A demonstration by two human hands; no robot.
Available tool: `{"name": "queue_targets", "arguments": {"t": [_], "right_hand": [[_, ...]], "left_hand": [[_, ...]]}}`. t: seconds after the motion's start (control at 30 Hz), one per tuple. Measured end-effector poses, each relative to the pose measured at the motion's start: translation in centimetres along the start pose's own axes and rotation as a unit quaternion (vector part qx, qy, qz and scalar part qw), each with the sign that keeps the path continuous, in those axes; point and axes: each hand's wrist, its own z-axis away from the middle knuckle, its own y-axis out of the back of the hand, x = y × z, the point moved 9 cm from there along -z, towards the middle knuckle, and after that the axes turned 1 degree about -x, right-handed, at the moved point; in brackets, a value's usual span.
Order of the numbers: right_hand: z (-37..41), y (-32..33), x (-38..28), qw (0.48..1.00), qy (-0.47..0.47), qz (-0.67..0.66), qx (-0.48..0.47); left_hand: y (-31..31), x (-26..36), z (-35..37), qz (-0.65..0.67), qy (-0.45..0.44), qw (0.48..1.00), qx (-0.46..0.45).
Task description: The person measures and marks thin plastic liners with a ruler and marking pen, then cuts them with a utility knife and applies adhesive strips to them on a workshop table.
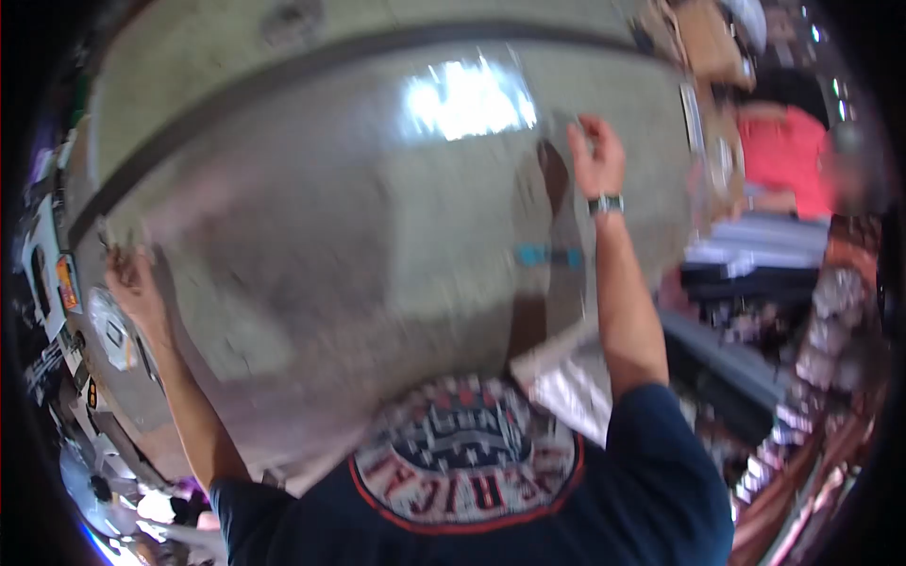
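A broad, shiny, greyish sheet-like surface spreads in front of me, with a bright light reflection on it. At its left side is my left hand, its fingers pointing forward near the edge; blur hides whether they grip anything. My right hand, with a watch on the wrist, hovers over or rests on the right part of the surface, thumb and fingers apart and nothing seen in them. Between my arms, nearer the right one, lies a small teal object, too blurred to name.
A dark band curves along the far side of the surface. Near my left forearm sits a round whitish item. Beyond the right edge are a person in a red shirt, cardboard and stacked grey lengths.
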Motion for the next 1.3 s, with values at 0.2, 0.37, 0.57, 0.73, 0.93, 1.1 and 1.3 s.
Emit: {"name": "queue_targets", "arguments": {"t": [0.2, 0.37, 0.57, 0.73, 0.93, 1.1, 1.3], "right_hand": [[15.6, 7.2, 5.1, 0.981, 0.111, 0.106, -0.122], [17.6, 12.7, 12.3, 0.984, 0.089, 0.143, -0.063], [15.7, 14.2, 17.6, 0.989, 0.112, 0.076, -0.062], [14.4, 11.5, 16.3, 0.958, 0.193, 0.093, -0.189], [15.4, 10.2, 19.4, 0.945, 0.218, 0.113, -0.215], [16.6, 10.5, 19.2, 0.941, 0.254, 0.107, -0.198], [18.5, 11.1, 17.9, 0.926, 0.29, 0.104, -0.218]], "left_hand": [[-2.4, 9.4, 13.6, -0.083, -0.036, 0.99, -0.111], [-17.0, 24.8, 31.4, -0.009, -0.159, 0.914, -0.372], [-29.7, 37.1, 37.3, 0.034, -0.318, 0.887, -0.332], [-32.3, 36.5, 38.0, -0.057, -0.338, 0.87, -0.355], [-29.1, 34.5, 35.4, -0.119, -0.267, 0.913, -0.284], [-24.5, 30.0, 32.3, -0.133, -0.218, 0.939, -0.229], [-24.7, 33.6, 34.2, -0.187, -0.241, 0.934, -0.185]]}}
